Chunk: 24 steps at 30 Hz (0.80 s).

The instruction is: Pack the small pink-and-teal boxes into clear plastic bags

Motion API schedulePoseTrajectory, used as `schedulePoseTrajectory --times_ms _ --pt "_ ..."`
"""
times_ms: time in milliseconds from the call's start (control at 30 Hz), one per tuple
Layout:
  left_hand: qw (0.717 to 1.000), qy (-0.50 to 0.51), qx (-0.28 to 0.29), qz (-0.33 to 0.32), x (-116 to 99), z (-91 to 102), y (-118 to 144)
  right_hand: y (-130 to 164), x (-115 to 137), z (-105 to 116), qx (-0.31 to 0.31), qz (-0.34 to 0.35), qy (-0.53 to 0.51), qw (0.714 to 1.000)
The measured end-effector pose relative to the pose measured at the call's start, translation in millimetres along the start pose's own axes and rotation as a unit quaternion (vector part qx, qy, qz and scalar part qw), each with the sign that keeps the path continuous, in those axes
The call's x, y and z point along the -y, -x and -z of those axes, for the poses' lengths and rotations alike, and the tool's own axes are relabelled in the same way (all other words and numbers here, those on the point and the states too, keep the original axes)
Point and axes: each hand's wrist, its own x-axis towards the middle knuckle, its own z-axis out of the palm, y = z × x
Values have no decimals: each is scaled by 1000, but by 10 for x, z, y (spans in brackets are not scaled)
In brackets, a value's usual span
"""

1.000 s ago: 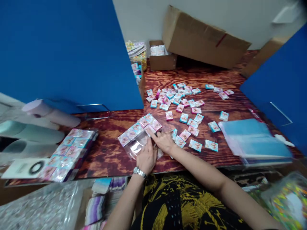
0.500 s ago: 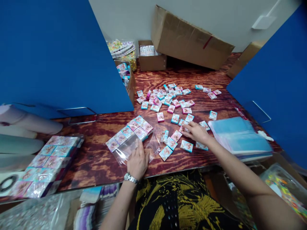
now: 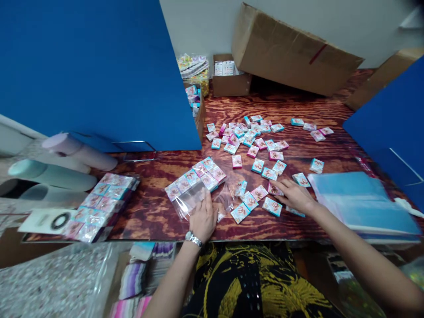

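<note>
My left hand (image 3: 202, 218), wearing a metal watch, lies on a clear plastic bag (image 3: 187, 201) with its thumb and fingers gripping the film. Inside the bag are small boxes (image 3: 190, 176) in neat rows, pink and light blue, each printed with a hand picture. To the right, my right hand (image 3: 296, 196) has its fingertips on a single pinkish small box (image 3: 273, 188); its fingers partly cover it. Loose boxes of the same kind (image 3: 250, 201) lie between the two hands, and many more are scattered (image 3: 245, 132) farther back.
A wrapped block of boxes (image 3: 99, 203) sits at left beside bottles (image 3: 56, 174). Blue and clear plastic sheets (image 3: 357, 198) lie at right. Cartons (image 3: 232, 84) stand at the back, a large one (image 3: 294, 53) tilted. Blue panels (image 3: 99, 75) flank the table (image 3: 149, 194).
The view has swung left, so everything appears farther right. My right hand has shifted slightly toward me with the pinkish box under its fingers. My left hand stays on the bag.
</note>
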Motion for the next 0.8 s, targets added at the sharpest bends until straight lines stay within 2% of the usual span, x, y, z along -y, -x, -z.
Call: schedulePoseTrajectory --times_ms 200,367,567,700,800 --pt "1000 8 -7 4 6 -3 7 -14 52 -18 14 16 18 1000" --pt "999 36 -11 3 10 12 -3 -4 -37 79 33 8 22 999" --pt "1000 0 -9 3 27 -23 -18 36 -111 152 59 3 -6 998" --pt "1000 -7 -4 0 29 -41 -24 -46 -60 218 61 -18 -41 997" --pt "1000 -7 0 4 23 -33 -24 -225 -29 252 41 -63 -45 996"
